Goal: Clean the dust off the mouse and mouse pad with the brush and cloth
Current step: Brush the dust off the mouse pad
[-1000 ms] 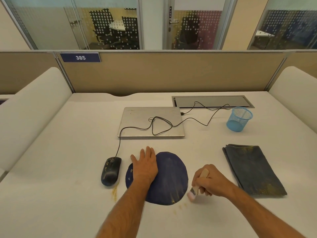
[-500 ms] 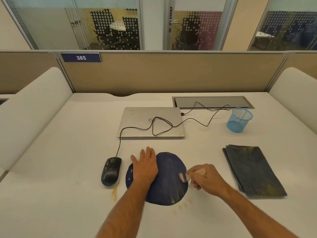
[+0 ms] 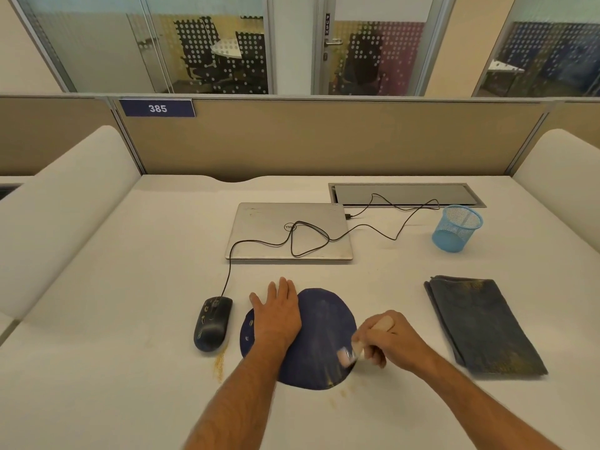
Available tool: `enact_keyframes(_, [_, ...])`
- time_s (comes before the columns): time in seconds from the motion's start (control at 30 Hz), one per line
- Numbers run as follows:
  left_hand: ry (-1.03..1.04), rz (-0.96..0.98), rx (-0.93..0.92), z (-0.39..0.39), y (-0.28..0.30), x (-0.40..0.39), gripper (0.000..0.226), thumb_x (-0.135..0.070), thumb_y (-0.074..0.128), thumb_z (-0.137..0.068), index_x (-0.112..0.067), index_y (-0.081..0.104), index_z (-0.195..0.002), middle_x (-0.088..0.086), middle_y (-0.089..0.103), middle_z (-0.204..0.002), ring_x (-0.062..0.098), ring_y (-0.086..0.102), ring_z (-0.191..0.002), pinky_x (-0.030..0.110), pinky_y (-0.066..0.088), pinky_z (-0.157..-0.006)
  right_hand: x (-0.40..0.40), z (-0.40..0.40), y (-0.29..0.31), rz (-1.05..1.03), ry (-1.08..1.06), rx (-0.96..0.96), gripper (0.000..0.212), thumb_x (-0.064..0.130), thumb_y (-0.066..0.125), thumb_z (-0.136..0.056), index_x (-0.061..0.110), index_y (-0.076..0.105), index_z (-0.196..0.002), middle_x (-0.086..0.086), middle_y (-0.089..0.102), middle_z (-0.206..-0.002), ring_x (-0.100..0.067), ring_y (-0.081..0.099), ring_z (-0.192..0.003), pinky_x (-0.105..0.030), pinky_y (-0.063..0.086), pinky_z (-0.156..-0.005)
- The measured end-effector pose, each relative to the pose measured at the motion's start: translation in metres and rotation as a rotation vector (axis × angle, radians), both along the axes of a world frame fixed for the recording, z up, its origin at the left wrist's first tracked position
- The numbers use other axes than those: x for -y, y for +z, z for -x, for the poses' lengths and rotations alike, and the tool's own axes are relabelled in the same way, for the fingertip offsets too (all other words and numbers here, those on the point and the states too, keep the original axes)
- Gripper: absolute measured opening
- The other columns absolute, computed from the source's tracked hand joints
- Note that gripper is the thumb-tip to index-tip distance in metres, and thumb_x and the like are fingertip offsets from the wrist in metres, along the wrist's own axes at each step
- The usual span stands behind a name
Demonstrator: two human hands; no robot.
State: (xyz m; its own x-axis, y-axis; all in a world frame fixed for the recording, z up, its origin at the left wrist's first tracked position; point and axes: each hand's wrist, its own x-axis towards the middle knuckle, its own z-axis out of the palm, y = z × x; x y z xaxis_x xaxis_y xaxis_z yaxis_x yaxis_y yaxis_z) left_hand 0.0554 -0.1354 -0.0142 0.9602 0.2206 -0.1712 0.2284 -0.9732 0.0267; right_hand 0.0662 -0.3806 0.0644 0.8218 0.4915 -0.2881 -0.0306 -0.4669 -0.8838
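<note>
Left hand: we see the left hand (image 3: 277, 315) lying flat on the left part of the mouse pad (image 3: 319, 329), its fingers straight and close together, pressing down and pointing away toward the laptop (image 3: 289, 232); the fingertips reach past the pad's far edge onto the desk (image 3: 130, 319).
Right hand: the right hand (image 3: 391, 341) has its fingers curled round the brush (image 3: 355, 349), gripping the pale wooden handle, whose end pokes out above the knuckles.
Brush: its bristles stick out below and to the left of the gripping fingers and lie over the right near rim of the pad; they are blurred, so we cannot tell how firmly they touch.
Mouse pad: round and dark blue, it lies on the desk between the two hands, with faint pale streaks across its right half.
Dust: we see yellowish grains on the desk just off the pad's near right edge, and another small trail (image 3: 220, 365) beside the near end of the mouse (image 3: 212, 323).
Mouse: black and speckled, it sits just left of the pad, apart from the left hand; its cable (image 3: 305, 237) runs up and loops over the closed laptop.
Cloth: the dark folded cloth (image 3: 483, 326), dusted with yellow, lies well to the right of the right hand, untouched.
Cup: a blue mesh cup (image 3: 457, 228) stands beyond the cloth.
</note>
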Motion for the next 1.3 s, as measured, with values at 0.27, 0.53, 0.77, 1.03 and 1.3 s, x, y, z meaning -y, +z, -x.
enact_keyframes(0.27, [0.000,0.004,0.020,0.001,-0.002,0.000,0.061,-0.035,0.034,-0.104,-0.016,0.006,-0.155,0.008,0.008,-0.165,0.033,0.011,-0.150,0.066,0.015,-0.114,-0.003,0.002,0.000,0.044,0.137,-0.088,0.019,0.014,0.062,-0.079,0.006,0.077,-0.072,-0.013,0.066,-0.057,-0.022,0.060,-0.046,-0.027,0.050,-0.047])
enact_keyframes(0.53, [-0.002,0.012,0.028,0.000,-0.004,-0.001,0.061,-0.035,0.034,-0.104,-0.016,0.007,-0.155,0.007,0.008,-0.165,0.034,0.011,-0.150,0.066,0.015,-0.114,-0.010,0.002,-0.007,-0.009,0.047,-0.035,0.021,0.010,0.058,-0.088,0.008,0.078,-0.080,-0.013,0.070,-0.064,-0.025,0.065,-0.054,-0.030,0.055,-0.053])
enact_keyframes(0.77, [-0.007,0.013,0.022,0.001,-0.002,-0.001,0.060,-0.033,0.033,-0.104,-0.015,0.006,-0.155,0.008,0.007,-0.165,0.034,0.010,-0.151,0.067,0.013,-0.113,-0.016,0.004,-0.006,-0.116,-0.023,-0.028,0.021,0.007,0.058,-0.090,0.012,0.079,-0.085,-0.013,0.071,-0.067,-0.025,0.065,-0.055,-0.031,0.054,-0.052])
enact_keyframes(1.03, [-0.004,0.000,0.027,0.001,-0.002,-0.001,0.060,-0.033,0.032,-0.104,-0.015,0.006,-0.155,0.008,0.007,-0.165,0.033,0.011,-0.150,0.066,0.015,-0.113,-0.017,0.008,-0.006,0.013,0.208,-0.102,0.021,0.020,0.060,-0.071,0.009,0.077,-0.072,-0.011,0.066,-0.055,-0.023,0.059,-0.045,-0.026,0.048,-0.045])
enact_keyframes(1.3, [-0.002,0.002,0.034,0.001,-0.002,-0.001,0.059,-0.034,0.032,-0.104,-0.015,0.007,-0.155,0.008,0.008,-0.165,0.033,0.011,-0.150,0.066,0.016,-0.113,-0.028,0.010,-0.014,0.017,0.149,-0.037,0.022,0.012,0.058,-0.088,0.016,0.079,-0.086,-0.008,0.073,-0.069,-0.020,0.067,-0.058,-0.029,0.057,-0.057])
